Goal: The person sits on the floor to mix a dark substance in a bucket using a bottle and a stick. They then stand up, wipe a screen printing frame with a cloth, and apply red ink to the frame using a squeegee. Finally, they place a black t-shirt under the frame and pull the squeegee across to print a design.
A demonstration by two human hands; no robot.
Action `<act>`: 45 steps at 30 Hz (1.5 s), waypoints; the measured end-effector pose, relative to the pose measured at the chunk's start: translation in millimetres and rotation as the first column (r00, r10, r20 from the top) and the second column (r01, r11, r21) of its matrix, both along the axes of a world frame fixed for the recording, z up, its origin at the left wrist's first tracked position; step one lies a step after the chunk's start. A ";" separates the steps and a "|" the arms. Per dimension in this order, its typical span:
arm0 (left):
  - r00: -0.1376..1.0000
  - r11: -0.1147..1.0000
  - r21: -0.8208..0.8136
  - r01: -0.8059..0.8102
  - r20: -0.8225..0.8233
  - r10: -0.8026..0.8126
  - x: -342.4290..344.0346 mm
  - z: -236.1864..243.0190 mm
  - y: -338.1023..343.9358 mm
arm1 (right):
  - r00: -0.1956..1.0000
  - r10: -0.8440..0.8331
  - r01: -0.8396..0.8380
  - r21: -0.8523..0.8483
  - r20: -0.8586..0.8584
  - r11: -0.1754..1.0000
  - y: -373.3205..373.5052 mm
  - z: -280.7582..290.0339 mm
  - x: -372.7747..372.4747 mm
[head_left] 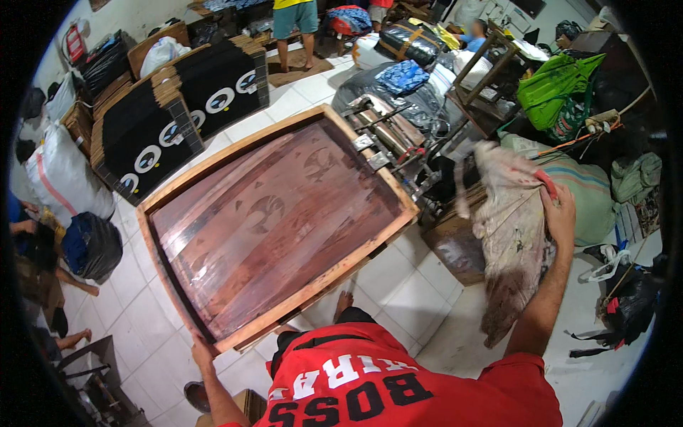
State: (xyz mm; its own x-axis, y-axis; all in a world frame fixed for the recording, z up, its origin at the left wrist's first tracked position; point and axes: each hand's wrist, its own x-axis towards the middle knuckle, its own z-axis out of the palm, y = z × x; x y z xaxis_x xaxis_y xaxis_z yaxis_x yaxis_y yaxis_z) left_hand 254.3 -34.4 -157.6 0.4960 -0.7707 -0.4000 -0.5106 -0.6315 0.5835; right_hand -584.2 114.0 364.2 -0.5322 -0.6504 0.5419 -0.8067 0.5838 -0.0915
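A wooden-framed screen [270,213] with a translucent reddish mesh and faint curved shapes fills the middle, joined at its back right edge to a metal hinged fixture [388,142]. My left hand [203,349] grips the near left corner of the wooden frame. At the right, my right hand [560,201] is closed on a stained, pale rag [509,242], which hangs down below it with a red part near my fingers.
Stacks of black printed panels [149,128] stand behind the screen, and sacks and bags [71,171] lie at the left and right [583,192]. Co-workers are at the back [295,25] and far left [78,285]. A chair-like wooden frame [484,71] stands back right.
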 end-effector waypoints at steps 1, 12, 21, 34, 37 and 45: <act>0.999 0.999 0.041 -0.035 -0.002 0.035 -1.9 2.3 2.2 | 0.977 0.009 0.013 0.100 -0.212 0.995 -4.9 1.8 -6.8; 0.715 0.853 -0.296 -0.431 0.464 0.522 -107.8 -2.3 83.3 | 0.742 0.650 -0.424 -0.638 0.163 0.643 -197.1 59.0 -128.1; 0.779 0.796 -0.080 -0.600 0.169 0.604 -311.2 -42.4 162.9 | 0.786 0.608 -0.498 -0.470 0.110 0.729 -210.9 -142.4 -143.7; 0.365 0.743 0.392 -0.542 -0.687 0.629 -425.3 -41.9 129.0 | 0.044 -0.123 0.030 0.122 0.991 0.992 -109.4 -414.4 -251.9; 0.403 0.745 0.406 -0.529 -0.653 0.642 -462.6 -43.1 115.5 | -0.249 -0.189 0.310 0.263 0.950 0.914 -169.7 -446.3 -290.0; 0.317 0.523 0.504 -0.688 -0.440 0.840 -583.0 -35.8 151.1 | -0.806 0.057 0.385 0.449 0.589 0.806 -253.9 -536.6 -319.5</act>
State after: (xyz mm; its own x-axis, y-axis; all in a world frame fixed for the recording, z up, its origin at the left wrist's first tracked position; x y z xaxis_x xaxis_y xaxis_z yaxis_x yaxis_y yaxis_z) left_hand -328.7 116.7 -193.3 0.4259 -0.0434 -0.9038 0.6537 -0.6758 0.3405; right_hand -903.7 -139.9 -172.4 -0.0646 -0.2357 -0.9697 0.9164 0.3707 -0.1512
